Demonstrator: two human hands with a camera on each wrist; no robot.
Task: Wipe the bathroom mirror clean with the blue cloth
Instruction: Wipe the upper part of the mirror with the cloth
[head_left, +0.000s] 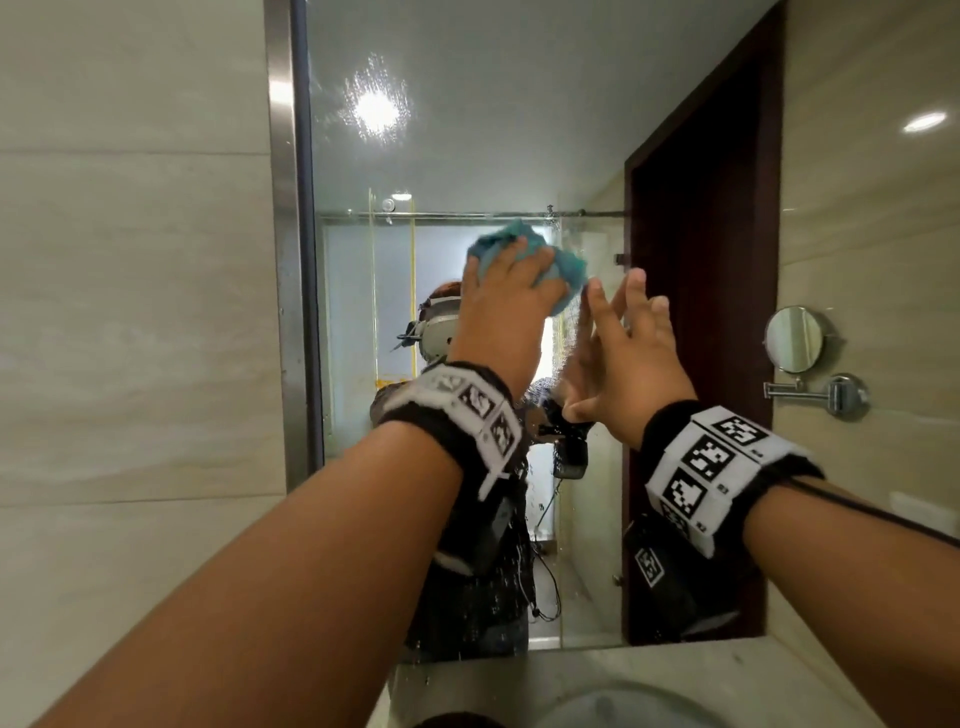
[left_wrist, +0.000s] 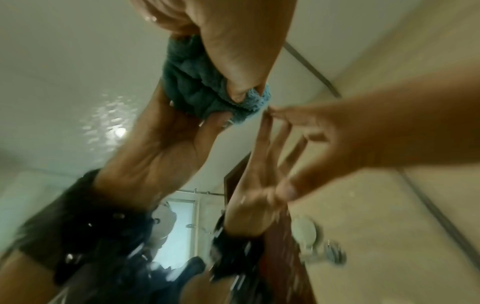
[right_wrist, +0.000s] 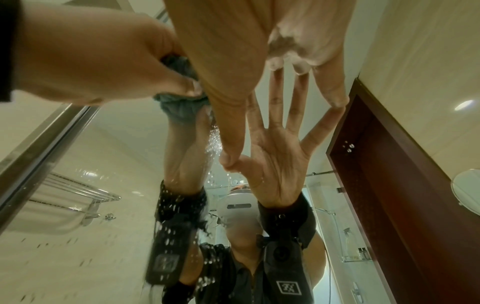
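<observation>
The bathroom mirror (head_left: 467, 130) fills the wall ahead, speckled with water drops (head_left: 498, 577) low down. My left hand (head_left: 506, 291) grips the bunched blue cloth (head_left: 569, 273) and presses it to the glass at head height. In the left wrist view the thumb of my left hand (left_wrist: 233, 41) digs into the cloth (left_wrist: 192, 86). My right hand (head_left: 628, 332) is just right of the cloth, its fingers straight and spread, their tips on the glass. In the right wrist view my right hand (right_wrist: 246, 51) meets its own reflection, with my left hand (right_wrist: 91, 61) beside it.
A steel frame (head_left: 291, 260) runs down the mirror's left edge beside tiled wall. A round shaving mirror (head_left: 795, 340) on a swing arm juts from the right wall. Below lie a stone counter (head_left: 727, 670) and a basin (head_left: 623, 701). A dark wooden door shows in the reflection.
</observation>
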